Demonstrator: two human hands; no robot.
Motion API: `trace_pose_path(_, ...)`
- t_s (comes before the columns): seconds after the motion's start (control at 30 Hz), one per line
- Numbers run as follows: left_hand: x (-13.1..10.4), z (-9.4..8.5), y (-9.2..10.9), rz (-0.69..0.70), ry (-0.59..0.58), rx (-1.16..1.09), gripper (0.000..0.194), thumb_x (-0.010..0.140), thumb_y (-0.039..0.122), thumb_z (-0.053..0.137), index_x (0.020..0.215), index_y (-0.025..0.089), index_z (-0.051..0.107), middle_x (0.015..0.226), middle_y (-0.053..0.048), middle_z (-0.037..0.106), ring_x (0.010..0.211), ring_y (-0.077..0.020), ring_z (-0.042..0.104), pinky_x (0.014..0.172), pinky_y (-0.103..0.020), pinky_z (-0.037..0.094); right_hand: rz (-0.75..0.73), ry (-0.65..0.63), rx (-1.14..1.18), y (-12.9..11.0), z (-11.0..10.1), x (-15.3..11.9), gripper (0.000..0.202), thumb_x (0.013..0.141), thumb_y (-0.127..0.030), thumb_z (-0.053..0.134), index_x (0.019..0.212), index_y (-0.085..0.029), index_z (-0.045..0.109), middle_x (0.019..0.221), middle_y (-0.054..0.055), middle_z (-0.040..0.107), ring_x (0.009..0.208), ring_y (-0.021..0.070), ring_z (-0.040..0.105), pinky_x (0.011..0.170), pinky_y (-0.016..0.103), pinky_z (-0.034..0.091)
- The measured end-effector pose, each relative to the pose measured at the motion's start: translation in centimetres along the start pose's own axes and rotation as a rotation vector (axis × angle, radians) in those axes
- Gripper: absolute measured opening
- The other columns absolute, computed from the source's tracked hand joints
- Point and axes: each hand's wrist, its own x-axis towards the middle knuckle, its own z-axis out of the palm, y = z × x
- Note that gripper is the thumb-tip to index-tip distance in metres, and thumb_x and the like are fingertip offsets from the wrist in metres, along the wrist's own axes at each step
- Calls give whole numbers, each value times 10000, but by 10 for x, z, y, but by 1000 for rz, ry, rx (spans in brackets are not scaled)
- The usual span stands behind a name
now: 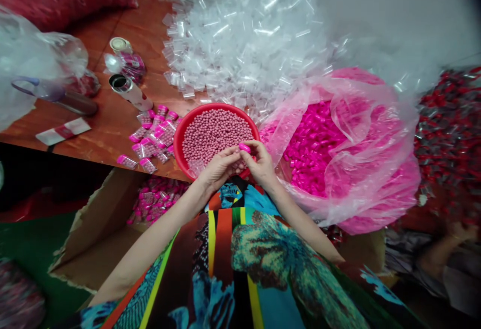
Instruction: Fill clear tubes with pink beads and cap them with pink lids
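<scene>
Head cam: orange counter [154,11] is running along a pale wall [376,3], green floor [22,241] is showing below. Right hand [260,162] is pinching a pink cap [244,147] above the red bowl [178,141]; left hand [221,167] is sitting beside it, can't tell if it's holding anything.

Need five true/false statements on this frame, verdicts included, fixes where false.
1. The right hand holds a small bright-pink plastic piece. True.
2. A heap of clear plastic pieces lies beyond the round red plastic bowl. True.
3. The bowl is full of blue cubes. False: it holds small round pink beads.
4. A translucent pink plastic bag lies left of the bowl. False: it lies right of it.
5. The brown cardboard box contains pink pieces. True.
</scene>
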Motion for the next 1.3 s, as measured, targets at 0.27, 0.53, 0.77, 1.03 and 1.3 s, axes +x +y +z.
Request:
trace_pose_path(0.27,0,5,0,-7,30,18,384,782,101,843,1151,168,758,1046,-59,744,805,-137,698,689,-237,548,224,216,224,-9,-8,10,400,818,-530,804,1052,-221,706,1037,46,774,972,204,716,942,378,593)
trace_pose_path(0.53,6,8,-3,39,83,-18,388,737,88,874,1103,165,768,951,-38,728,821,-140,684,748,-252,540,152,173,-22,-20,-6,2,350,899,-486,743,1092,-194,752,1025,51,797,877,189,686,842,342,568)
trace_pose_path(0.77,5,8,-12,105,105,39,350,720,166,899,1037,152,751,822,-16,674,711,-118,616,657,-241,457,298,188,139,-3,-2,6,367,823,-492,782,1000,-175,725,980,71,792,892,209,716,869,362,595)
trace_pose_path(1.03,11,0,-18,161,92,40,333,659,272,960,937,200,791,747,-41,673,648,-151,546,647,-311,428,-52,-10,-311,3,-3,-4,260,1017,-361,569,1165,-190,697,1173,140,758,1123,263,708,1041,450,560)
trace_pose_path(1.3,12,-8,-8,61,23,4,222,676,274,922,846,205,797,834,-67,728,743,-187,613,740,-350,490,-227,-226,-493,11,-4,-9,839,818,-322,840,1529,-185,416,1513,213,565,1435,337,535,1246,537,417)
